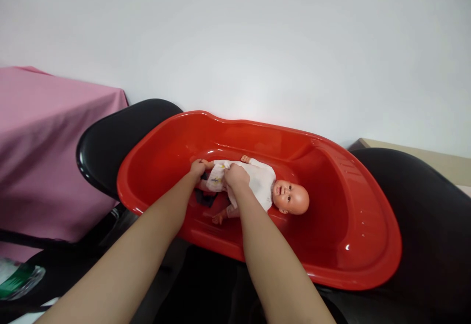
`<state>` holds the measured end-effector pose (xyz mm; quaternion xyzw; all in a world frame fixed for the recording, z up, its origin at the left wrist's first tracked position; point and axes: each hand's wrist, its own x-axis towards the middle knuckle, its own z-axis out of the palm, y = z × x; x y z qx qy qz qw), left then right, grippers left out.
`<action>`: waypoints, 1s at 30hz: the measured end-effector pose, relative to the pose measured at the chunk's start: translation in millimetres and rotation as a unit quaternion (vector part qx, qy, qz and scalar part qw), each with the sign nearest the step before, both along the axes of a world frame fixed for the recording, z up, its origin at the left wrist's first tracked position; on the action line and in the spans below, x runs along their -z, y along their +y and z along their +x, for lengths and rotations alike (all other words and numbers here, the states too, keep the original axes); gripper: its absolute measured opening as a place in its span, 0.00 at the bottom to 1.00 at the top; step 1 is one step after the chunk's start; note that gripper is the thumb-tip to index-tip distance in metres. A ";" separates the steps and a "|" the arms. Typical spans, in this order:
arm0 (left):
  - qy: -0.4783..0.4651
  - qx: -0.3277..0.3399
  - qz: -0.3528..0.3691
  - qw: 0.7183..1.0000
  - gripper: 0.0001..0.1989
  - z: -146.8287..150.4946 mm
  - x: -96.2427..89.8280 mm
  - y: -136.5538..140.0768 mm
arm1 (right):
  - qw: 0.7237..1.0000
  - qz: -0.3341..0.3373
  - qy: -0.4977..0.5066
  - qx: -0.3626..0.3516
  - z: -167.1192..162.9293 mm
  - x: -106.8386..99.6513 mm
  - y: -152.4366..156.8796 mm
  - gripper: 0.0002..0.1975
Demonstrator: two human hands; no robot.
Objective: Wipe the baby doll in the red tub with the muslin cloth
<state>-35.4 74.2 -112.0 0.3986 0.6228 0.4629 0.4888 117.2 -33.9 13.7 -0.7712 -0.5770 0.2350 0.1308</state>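
A bald baby doll (290, 197) lies on its back in a red baby bathtub (371, 226), its head to the right. It wears a white top (262, 179) and a white diaper (216, 176) with a small coloured print. My left hand (198, 167) is closed on one of the doll's legs at the left end. My right hand (237, 174) is over the doll's waist, its fingers closed at the upper edge of the diaper where the top begins; the fingertips are partly hidden. Beneath the doll's legs lies a dark piece of cloth (205, 198).
The tub rests across black chairs, one seat (125, 135) at the left and another (430, 216) at the right. A pink cloth (55, 142) drapes a table at the left. Behind stands a white wall (235, 44). Clear plastic packaging with green (18, 280) lies at lower left.
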 end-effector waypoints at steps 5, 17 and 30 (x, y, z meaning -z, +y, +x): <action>-0.016 -0.026 -0.028 0.999 0.09 2.5 -5.1 0.1 | 0.999 0.045 -0.018 0.020 1.4 -1.3 1.1 0.22; -0.159 -0.091 0.001 0.983 0.09 10.6 -40.6 -1.9 | 0.711 0.312 0.602 0.188 7.1 -18.3 20.5 0.23; -0.213 -0.065 0.042 0.974 0.14 20.6 -61.8 -13.0 | 0.659 0.327 0.676 0.043 -8.6 -46.8 5.8 0.17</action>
